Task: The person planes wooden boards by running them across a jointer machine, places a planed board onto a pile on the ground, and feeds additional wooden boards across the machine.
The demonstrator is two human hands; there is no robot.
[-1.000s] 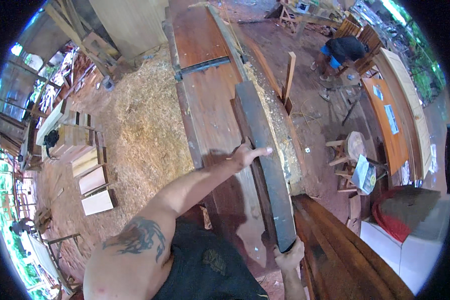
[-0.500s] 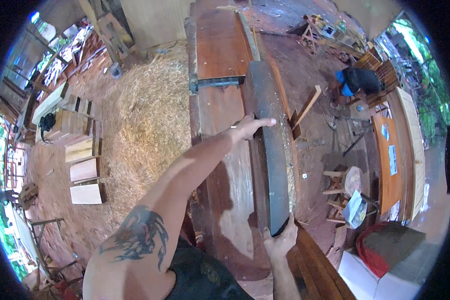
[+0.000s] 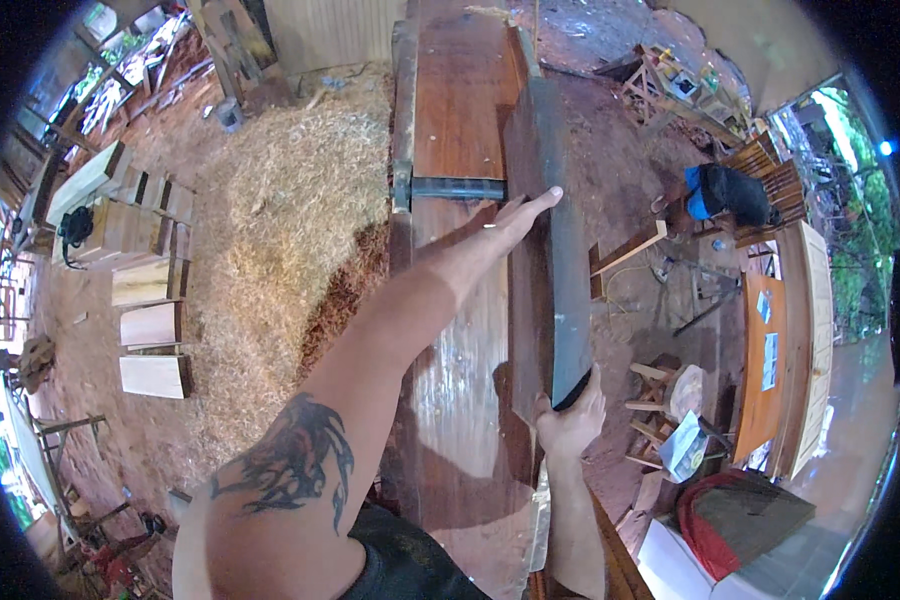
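1. A long, dark grey plank (image 3: 555,250) with a worn face stands on edge along the right side of the glossy reddish-brown workbench (image 3: 460,100).
2. The left hand (image 3: 518,215) lies flat, fingers stretched, against the plank's middle; the right hand (image 3: 570,425) curls around its near end.
3. Left of the workbench, pale sawdust (image 3: 270,210) covers the red earth floor beside stacked light boards (image 3: 150,300).
4. Since the earlier frame, the plank looks straighter along the workbench.

One long grey plank (image 3: 560,240), two hands (image 3: 570,425), three pale boards (image 3: 155,375), one person (image 3: 725,195)
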